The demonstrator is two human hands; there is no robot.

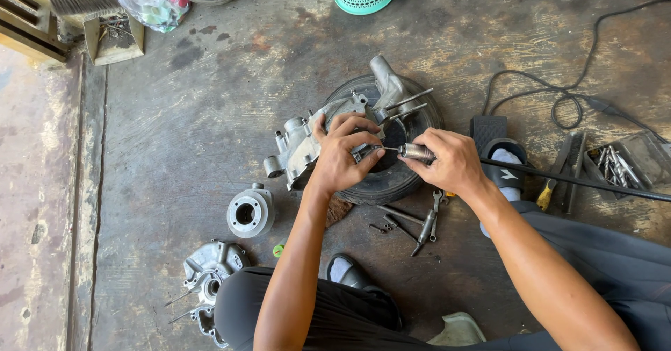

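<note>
On the concrete floor [210,113], your left hand [340,156] clamps the grey cast-aluminium engine casing [307,141] steady on the black rubber tyre [391,176]; your right hand [451,161] grips the metal hose-fed tool [417,152], tip at the casing.

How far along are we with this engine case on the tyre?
Done: the cylinder and another case half lie apart on the floor, so the engine is stripped. In hand: the left hand steadies the crankcase on the tyre while the right hand points a hose-fed metal nozzle into it. Left: loose bolts and wrenches remain unused beside the tyre.
</note>
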